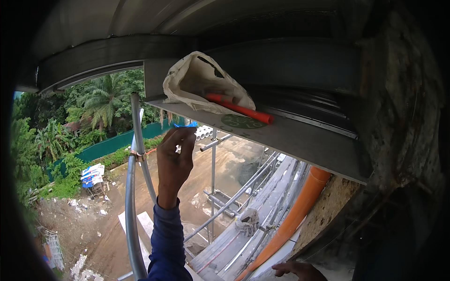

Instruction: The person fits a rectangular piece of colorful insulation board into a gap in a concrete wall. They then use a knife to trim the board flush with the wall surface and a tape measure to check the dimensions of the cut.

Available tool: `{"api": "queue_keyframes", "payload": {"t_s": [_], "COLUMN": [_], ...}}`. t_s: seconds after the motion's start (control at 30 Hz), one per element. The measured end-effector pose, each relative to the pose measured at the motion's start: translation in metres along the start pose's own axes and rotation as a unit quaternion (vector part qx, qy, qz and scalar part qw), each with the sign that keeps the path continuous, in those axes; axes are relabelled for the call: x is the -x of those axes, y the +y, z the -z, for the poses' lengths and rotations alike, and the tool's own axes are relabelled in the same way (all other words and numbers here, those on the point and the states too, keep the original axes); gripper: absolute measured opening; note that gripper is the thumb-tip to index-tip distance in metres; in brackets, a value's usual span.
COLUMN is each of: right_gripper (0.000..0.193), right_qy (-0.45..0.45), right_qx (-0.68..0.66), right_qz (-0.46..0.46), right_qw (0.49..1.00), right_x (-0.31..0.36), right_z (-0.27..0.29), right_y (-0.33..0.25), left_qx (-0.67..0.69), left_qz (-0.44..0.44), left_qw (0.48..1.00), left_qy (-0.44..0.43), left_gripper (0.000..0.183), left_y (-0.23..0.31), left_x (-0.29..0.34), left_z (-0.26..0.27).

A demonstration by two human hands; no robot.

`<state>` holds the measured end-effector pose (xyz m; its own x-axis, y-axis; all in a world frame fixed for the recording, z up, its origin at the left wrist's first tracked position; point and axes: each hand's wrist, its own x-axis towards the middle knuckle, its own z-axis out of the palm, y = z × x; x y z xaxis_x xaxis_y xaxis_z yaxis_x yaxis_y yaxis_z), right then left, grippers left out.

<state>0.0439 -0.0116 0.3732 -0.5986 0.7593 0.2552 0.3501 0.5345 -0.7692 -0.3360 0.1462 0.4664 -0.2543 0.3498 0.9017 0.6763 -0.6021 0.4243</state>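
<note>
the left hand [176, 154], at the end of a dark blue long sleeve [166, 236], is raised just below and in front of a flat grey ledge [309, 145], its fingers bent and drawn in close to the thumb with a small gap between; a bit of bright blue [190, 124] shows at the fingertips, but i cannot tell whether they hold it or it lies behind them. above and to the right of this hand, on the ledge, a crumpled off-white woven sack [185, 99] lies on its side with its mouth gaping, and a slim bright red tube [255, 113] sticks out of it, its free end resting over the ledge. the right hand [300, 270] is low at the bottom edge, partly cut off, its visible fingers loosely bent and pointing left; i cannot tell whether it has hold of anything. a thick orange plastic pipe [293, 222] slants down near it. a curved grey metal scaffold tube [131, 210] stands left of the sleeve, and below, a whitish plastic bag [247, 221] sits on grey scaffold planks [222, 253].
</note>
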Motion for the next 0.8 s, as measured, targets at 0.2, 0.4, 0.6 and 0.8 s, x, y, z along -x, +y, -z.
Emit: {"api": "queue_keyframes", "payload": {"t_s": [0.2, 0.4, 0.6, 0.8], "right_gripper": [0.041, 0.033, 0.037, 0.040], "right_qy": [0.065, 0.182, 0.053, 0.047], "right_qx": [0.069, 0.265, 0.520, 0.557], "right_qz": [0.108, 0.141, -0.038, -0.088], "right_qw": [0.990, 0.936, 0.852, 0.824], "right_x": [-0.067, -0.253, -0.405, -0.458], "right_z": [0.038, 0.083, 0.101, 0.090], "right_y": [-0.059, -0.121, -0.085, -0.026], "left_qx": [-0.104, -0.357, -0.347, -0.190], "left_qz": [-0.174, -0.125, -0.087, -0.085], "left_qw": [0.938, 0.873, 0.890, 0.969], "left_qy": [-0.280, -0.307, -0.282, -0.133], "left_gripper": [0.027, 0.026, 0.028, 0.037], "left_y": [-0.021, -0.098, -0.154, -0.155], "left_x": [-0.142, -0.164, -0.117, -0.086], "left_z": [-0.119, -0.130, -0.081, -0.087]}}
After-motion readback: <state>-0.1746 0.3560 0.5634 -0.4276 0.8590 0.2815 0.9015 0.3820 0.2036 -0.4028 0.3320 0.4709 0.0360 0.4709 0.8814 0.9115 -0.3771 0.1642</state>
